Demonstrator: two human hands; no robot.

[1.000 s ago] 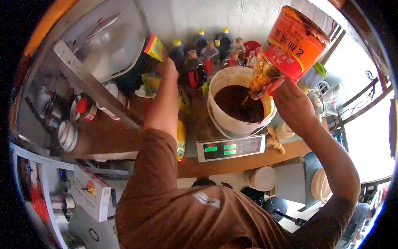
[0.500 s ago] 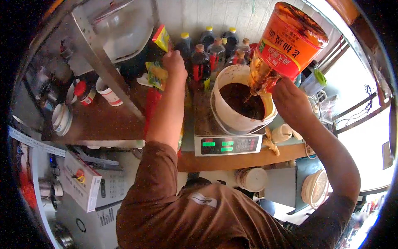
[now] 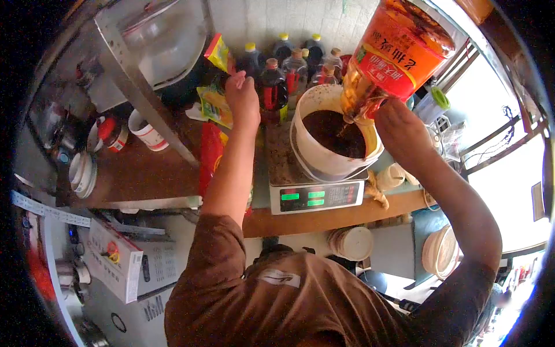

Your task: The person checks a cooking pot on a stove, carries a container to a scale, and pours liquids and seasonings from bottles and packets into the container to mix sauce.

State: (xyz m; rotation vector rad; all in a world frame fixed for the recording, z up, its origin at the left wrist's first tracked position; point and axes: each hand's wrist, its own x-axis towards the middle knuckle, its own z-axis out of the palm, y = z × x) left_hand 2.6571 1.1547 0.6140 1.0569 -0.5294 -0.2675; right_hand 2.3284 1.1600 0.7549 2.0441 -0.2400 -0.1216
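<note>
My right hand (image 3: 402, 130) grips a big, clear soy sauce jug (image 3: 396, 55) near its neck. The jug, with a red and orange label, is tipped upside down, its mouth over a white bucket (image 3: 303, 113). Dark brown liquid (image 3: 335, 133) fills the lower part of the bucket, which stands on a digital scale (image 3: 315, 196). To the left, my left hand (image 3: 243, 98) is raised with its fingers curled in; what they hold, if anything, I cannot make out. Beside its fingertips is a yellow and red packet (image 3: 219, 55); another yellow packet (image 3: 214, 107) lies beside the wrist.
Several dark bottles (image 3: 272, 89) stand behind the bucket. A metal post (image 3: 136, 78) rises on the left, near a red-lidded jar (image 3: 113, 133) and stacked bowls (image 3: 84, 176). Ginger (image 3: 378, 194) lies right of the scale. A lidded tub (image 3: 352, 243) sits below the counter.
The view has shifted slightly. My left hand has turned a little and moved slightly away from the yellow and red packet. The jug stays tipped over the bucket in my right hand.
</note>
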